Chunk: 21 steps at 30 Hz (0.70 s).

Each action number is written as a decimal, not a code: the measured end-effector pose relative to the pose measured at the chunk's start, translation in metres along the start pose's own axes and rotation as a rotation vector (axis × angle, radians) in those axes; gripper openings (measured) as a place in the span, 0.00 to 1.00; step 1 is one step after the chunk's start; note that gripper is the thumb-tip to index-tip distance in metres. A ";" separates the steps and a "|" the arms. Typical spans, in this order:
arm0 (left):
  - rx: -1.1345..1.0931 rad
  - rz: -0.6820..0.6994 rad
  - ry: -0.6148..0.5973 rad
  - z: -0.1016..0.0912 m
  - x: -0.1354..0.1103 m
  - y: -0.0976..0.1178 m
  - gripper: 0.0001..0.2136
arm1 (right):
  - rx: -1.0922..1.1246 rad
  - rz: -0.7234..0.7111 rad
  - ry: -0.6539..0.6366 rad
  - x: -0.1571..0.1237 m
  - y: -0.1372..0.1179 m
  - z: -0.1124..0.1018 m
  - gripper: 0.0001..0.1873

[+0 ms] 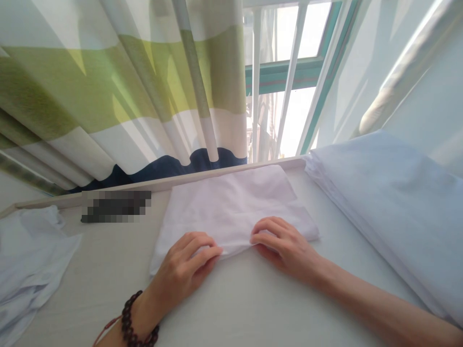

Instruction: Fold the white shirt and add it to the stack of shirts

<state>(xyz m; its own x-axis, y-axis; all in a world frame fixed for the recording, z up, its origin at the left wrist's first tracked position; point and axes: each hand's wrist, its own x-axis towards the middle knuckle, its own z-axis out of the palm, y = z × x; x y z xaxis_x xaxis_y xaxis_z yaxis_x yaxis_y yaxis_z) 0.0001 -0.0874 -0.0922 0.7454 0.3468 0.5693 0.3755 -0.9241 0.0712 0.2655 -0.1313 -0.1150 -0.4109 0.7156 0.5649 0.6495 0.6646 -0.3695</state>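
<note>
A folded white cloth (231, 202) lies flat on a white-covered surface; whether it is a garment I cannot tell. At its near edge, left of the middle, my left hand (191, 258) has its fingers curled over and its thumb against the border. My right hand (282, 246) grips the same edge a short way to the right, fingers bent and pressed together. The stretch of edge between the two hands shows a slight fold. Dark beads (132, 318) circle my left wrist.
On the right rests a large folded white fabric (390, 202). A loose white garment (32, 270) lies at the far left, with a blurred dark object (115, 207) beyond it. Along the back runs a low ledge (155, 184), below a striped curtain (144, 86) and white window bars (287, 77).
</note>
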 end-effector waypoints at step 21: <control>0.050 0.006 0.038 -0.003 -0.001 0.006 0.05 | -0.105 0.015 0.027 -0.004 -0.004 -0.001 0.08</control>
<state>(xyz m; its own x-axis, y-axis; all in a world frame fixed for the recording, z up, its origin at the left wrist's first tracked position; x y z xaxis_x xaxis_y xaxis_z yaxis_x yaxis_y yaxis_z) 0.0003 -0.0936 -0.0900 0.7267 0.3341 0.6002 0.3988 -0.9166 0.0274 0.2653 -0.1366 -0.1149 -0.3839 0.7183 0.5803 0.7192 0.6267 -0.2999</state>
